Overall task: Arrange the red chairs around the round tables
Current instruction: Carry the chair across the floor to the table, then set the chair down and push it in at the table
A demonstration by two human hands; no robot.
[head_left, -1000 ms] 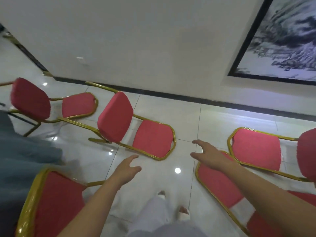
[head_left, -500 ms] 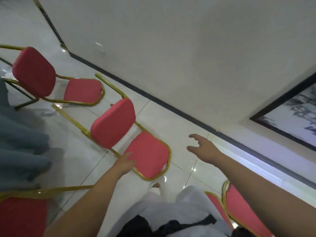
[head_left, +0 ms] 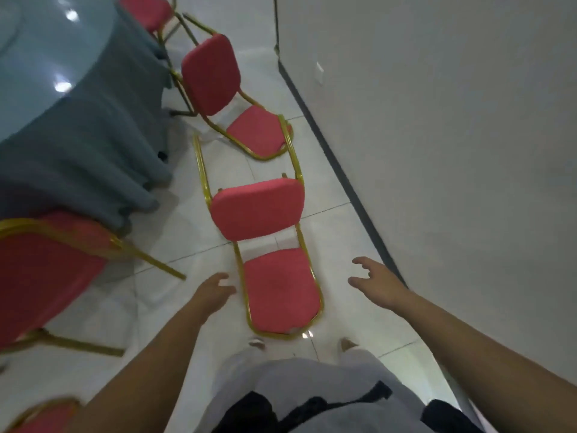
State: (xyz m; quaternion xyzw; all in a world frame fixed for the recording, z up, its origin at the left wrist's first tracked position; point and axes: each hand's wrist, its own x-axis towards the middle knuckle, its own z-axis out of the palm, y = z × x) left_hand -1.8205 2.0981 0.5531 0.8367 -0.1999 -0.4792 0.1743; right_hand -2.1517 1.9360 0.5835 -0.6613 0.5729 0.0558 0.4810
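Note:
A red chair with a gold frame [head_left: 274, 289] lies toppled on the white tile floor right in front of me, its seat nearest my feet and its backrest farther off. My left hand [head_left: 212, 292] hovers just left of the seat's frame, fingers relaxed and holding nothing. My right hand [head_left: 377, 279] is spread open to the right of the seat, clear of it. A second red chair [head_left: 212, 76] lies tipped farther back, beside the round table [head_left: 40, 89] draped in grey-blue cloth at the upper left.
Another red chair [head_left: 40, 270] sits at the left by the tablecloth's hem, one more [head_left: 146, 10] at the top, and part of a further one [head_left: 40, 417] at the bottom left. A white wall with a dark baseboard [head_left: 343, 182] runs along the right.
The view has swung left, bringing the round table into sight. The fallen chair now lies lengthwise ahead of me, and both hands have come in on either side of its seat.

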